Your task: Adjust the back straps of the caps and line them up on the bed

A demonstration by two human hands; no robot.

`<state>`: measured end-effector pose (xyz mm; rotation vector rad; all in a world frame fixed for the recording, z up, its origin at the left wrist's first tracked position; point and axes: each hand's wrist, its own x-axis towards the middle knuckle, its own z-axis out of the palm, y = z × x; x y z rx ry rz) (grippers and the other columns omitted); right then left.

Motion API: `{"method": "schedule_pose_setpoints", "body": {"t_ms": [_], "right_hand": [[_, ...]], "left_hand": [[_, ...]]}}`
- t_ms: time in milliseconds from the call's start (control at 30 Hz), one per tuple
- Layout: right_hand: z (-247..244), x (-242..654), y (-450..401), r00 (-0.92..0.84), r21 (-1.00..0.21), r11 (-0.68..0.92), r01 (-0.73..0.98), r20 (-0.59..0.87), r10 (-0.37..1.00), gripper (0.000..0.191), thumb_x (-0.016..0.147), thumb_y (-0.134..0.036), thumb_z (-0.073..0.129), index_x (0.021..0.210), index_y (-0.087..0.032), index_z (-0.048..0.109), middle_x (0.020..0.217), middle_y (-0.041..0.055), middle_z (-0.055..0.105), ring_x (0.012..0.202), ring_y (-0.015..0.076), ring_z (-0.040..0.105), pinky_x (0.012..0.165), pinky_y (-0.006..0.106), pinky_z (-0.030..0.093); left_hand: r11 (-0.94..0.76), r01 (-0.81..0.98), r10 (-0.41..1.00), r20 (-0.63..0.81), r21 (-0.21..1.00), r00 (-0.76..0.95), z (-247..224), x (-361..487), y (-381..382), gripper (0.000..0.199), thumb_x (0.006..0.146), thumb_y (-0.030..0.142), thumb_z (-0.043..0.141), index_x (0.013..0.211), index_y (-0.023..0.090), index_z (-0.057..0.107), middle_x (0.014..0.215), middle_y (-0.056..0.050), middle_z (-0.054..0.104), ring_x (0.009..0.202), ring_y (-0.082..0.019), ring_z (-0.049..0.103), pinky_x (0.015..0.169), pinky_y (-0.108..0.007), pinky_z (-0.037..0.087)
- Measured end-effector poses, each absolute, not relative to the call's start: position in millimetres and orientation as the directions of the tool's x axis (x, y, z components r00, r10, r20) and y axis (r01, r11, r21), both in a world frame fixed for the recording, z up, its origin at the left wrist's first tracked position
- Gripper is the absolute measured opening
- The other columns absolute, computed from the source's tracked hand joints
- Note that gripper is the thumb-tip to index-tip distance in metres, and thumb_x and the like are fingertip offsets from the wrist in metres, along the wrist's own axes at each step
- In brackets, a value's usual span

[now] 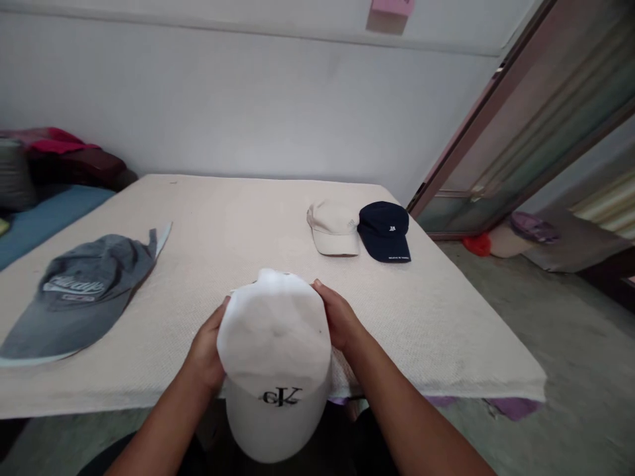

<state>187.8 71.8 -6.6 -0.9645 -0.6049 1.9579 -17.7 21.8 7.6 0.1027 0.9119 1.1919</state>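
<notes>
A white baseball cap (pixel 275 344) with dark "cK" lettering is held at the table's near edge, its brim pointing toward me. My left hand (pixel 207 350) grips the cap's left side, and my right hand (pixel 340 317) grips its right side; most of the fingers are hidden behind or under the cap. Farther back on the right lie a beige cap (pixel 332 221) and a navy cap (pixel 384 228), side by side and touching. At the far left a grey cap (pixel 94 284) with white lettering rests on top of something white that shows along its edge.
A cream textured cloth covers the table (pixel 238 218), which stands against a pale wall (pixel 248 99). Beyond its left side are a blue surface (pixel 59 208) and a red cloth (pixel 64 140). To the right are a sliding glass door (pixel 526 132) and grey floor (pixel 585 344).
</notes>
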Motion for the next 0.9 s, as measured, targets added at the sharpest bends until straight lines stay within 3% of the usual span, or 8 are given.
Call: {"method": "schedule_pose_setpoints", "body": {"t_ms": [133, 267, 367, 467, 633, 733, 900], "right_hand": [[-11.2, 183.0, 62.7, -0.479, -0.663, -0.587, -0.465, -0.369, 0.796, 0.042, 0.081, -0.052, 0.053, 0.095, -0.015, 0.064, 0.083, 0.0066, 0.068, 0.082, 0.0205, 0.061, 0.078, 0.034, 0.046], [-12.3, 182.0, 50.8, -0.591, -0.705, -0.54, -0.46, -0.21, 0.778, 0.044, 0.078, -0.047, 0.06, 0.108, -0.014, 0.06, 0.098, 0.0112, 0.066, 0.089, 0.0224, 0.061, 0.082, 0.037, 0.046], [-15.8, 182.5, 49.6, -0.676, -0.721, -0.535, -0.44, -0.127, 0.726, 0.05, 0.069, -0.035, 0.072, 0.112, -0.014, 0.058, 0.103, 0.0116, 0.064, 0.087, 0.0209, 0.061, 0.082, 0.036, 0.046], [-22.3, 181.5, 56.5, -0.685, -0.721, -0.545, -0.428, -0.134, 0.716, 0.051, 0.066, -0.031, 0.074, 0.111, -0.015, 0.057, 0.1, 0.0102, 0.064, 0.078, 0.0177, 0.061, 0.076, 0.034, 0.048], [-32.9, 175.4, 75.9, -0.576, -0.723, -0.466, -0.51, -0.116, 0.809, 0.045, 0.069, -0.031, 0.072, 0.109, -0.014, 0.057, 0.1, 0.0107, 0.064, 0.08, 0.0177, 0.061, 0.074, 0.031, 0.048], [-35.4, 172.3, 89.5, -0.512, -0.738, -0.404, -0.54, -0.094, 0.854, 0.046, 0.072, -0.032, 0.069, 0.113, -0.016, 0.057, 0.106, 0.0113, 0.064, 0.085, 0.0184, 0.06, 0.072, 0.029, 0.049], [-29.3, 173.4, 131.1, -0.414, -0.759, -0.293, -0.582, -0.034, 0.91, 0.049, 0.071, -0.032, 0.069, 0.117, -0.018, 0.056, 0.112, 0.0109, 0.063, 0.091, 0.0203, 0.06, 0.076, 0.03, 0.05]], "left_hand": [[0.186, -0.83, 0.883, -0.46, 0.525, -0.093, 17.8, -31.8, 43.2, 0.033, 0.089, 0.023, 0.041, 0.108, 0.014, 0.066, 0.076, -0.006, 0.075, 0.08, -0.025, 0.07, 0.077, -0.036, 0.055], [0.022, -0.856, 0.905, -0.374, 0.516, -0.202, 18.5, -45.2, 60.8, 0.041, 0.091, 0.021, 0.032, 0.121, 0.014, 0.059, 0.084, -0.007, 0.076, 0.09, -0.025, 0.068, 0.085, -0.039, 0.053], [-0.085, -0.875, 0.899, -0.341, 0.477, -0.274, 11.1, -55.7, 70.6, 0.043, 0.091, 0.021, 0.032, 0.127, 0.015, 0.054, 0.093, -0.008, 0.074, 0.095, -0.025, 0.067, 0.09, -0.041, 0.049], [-0.125, -0.886, 0.902, -0.321, 0.446, -0.288, 3.0, -63.8, 77.0, 0.043, 0.09, 0.019, 0.033, 0.127, 0.016, 0.054, 0.096, -0.009, 0.074, 0.093, -0.024, 0.067, 0.093, -0.039, 0.047], [-0.045, -0.875, 0.885, -0.388, 0.481, -0.259, -7.1, -60.7, 78.0, 0.038, 0.092, 0.025, 0.033, 0.115, 0.012, 0.06, 0.078, -0.008, 0.075, 0.067, -0.02, 0.07, 0.081, -0.035, 0.053], [0.127, -0.87, 0.868, -0.478, 0.477, -0.135, -14.3, -46.9, 76.4, 0.043, 0.091, 0.037, 0.034, 0.105, 0.008, 0.062, 0.079, -0.013, 0.073, 0.072, -0.024, 0.07, 0.076, -0.04, 0.054], [0.295, -0.832, 0.841, -0.542, 0.469, -0.007, -21.7, -24.4, 75.7, 0.03, 0.089, 0.029, 0.042, 0.091, 0.008, 0.063, 0.085, -0.015, 0.07, 0.078, -0.022, 0.068, 0.072, -0.032, 0.056]]}}
